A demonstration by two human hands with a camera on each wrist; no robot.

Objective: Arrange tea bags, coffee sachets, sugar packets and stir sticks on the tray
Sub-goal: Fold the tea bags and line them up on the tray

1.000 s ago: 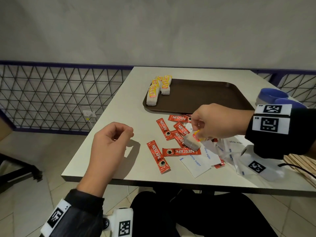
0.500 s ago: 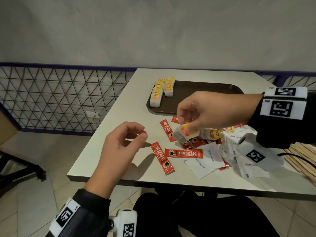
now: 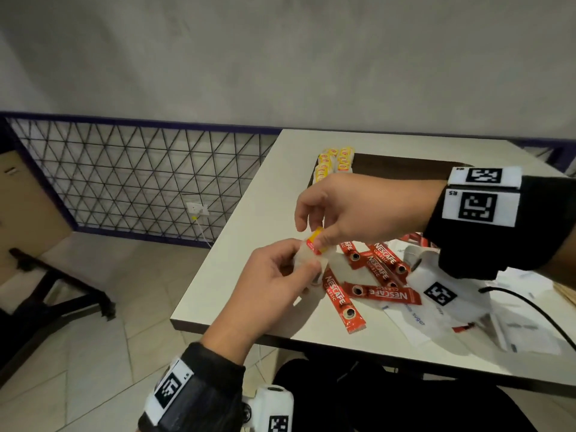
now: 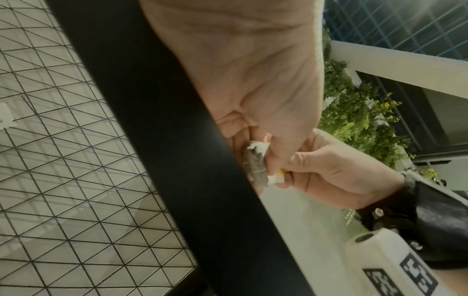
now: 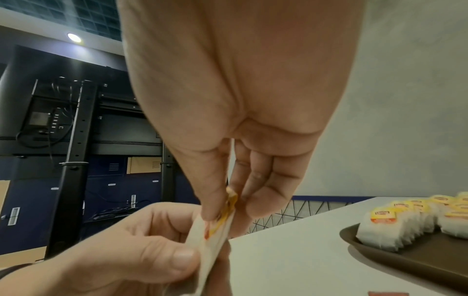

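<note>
A white tea bag with a yellow and red tag is held in the air above the table's near left part. My left hand grips the bag's body from below. My right hand pinches the tag from above. A brown tray lies farther back, with several tea bags stacked at its left end. Red coffee sachets and white sugar packets lie loose on the table under my right wrist.
The white table's left and front edges are close to my hands. A black wire grid fence stands to the left over a tiled floor. Wooden stir sticks show at the right edge. A cable trails from my right wrist.
My right hand lifted the tea bag from the pile and carried it left. My left hand rose to meet it and took hold of the bag's body.
</note>
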